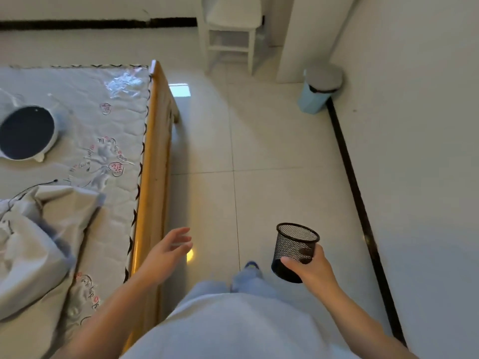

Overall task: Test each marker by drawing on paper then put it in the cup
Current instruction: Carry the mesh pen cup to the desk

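Closest to me: person standing, looking down, pale top and jeans, one shoe (pixel 251 265) showing on the tiled floor (pixel 259 141). Right hand (pixel 311 268) grips the black mesh cup (pixel 295 251) low on its side, thumb across the front, fingers wrapped behind; cup tilted a bit, held in the air over the floor. Cup looks empty as far as the mesh lets me see. Left hand (pixel 168 251) holds nothing, fingers loosely spread, reaching fwd just beside the wooden bed frame (pixel 153 177).

No markers or paper anywhere in sight, so I'd say the task's barely begun: cup in hand, nothing tested, nothing dropped in. All the drawing and sorting is left, prob. after the cup gets carried to wherever the markers are.

Further out: mattress (pixel 103 141) w/ a crumpled sheet (pixel 33 242) and a round dark-faced gadget (pixel 26 132). Far end: white chair (pixel 230 29), blue bin (pixel 318 89) by the wall.
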The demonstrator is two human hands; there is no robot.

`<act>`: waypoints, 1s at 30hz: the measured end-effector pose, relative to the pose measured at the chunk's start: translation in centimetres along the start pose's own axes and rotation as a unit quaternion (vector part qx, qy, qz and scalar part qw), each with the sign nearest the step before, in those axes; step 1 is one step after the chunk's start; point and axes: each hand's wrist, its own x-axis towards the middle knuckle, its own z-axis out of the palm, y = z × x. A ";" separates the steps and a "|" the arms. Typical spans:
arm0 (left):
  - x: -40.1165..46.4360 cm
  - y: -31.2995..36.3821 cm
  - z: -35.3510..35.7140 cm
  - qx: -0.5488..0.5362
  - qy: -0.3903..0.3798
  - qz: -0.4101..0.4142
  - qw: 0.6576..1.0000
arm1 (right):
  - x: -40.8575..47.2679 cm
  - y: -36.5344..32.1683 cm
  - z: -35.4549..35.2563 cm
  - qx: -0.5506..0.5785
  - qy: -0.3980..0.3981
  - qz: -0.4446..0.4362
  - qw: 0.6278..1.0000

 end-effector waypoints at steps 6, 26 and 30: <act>7.6 5.1 -3.2 -0.038 0.061 -0.015 0.997 | 11.3 -11.5 -1.9 -0.036 -0.018 -0.037 0.999; 48.5 34.1 -18.3 -0.007 -0.021 0.018 1.000 | 42.8 -37.8 3.1 0.033 0.015 0.023 0.999; 56.6 37.7 -19.3 -0.026 -0.008 -0.006 1.000 | 51.8 -43.0 2.7 0.023 0.006 0.024 0.999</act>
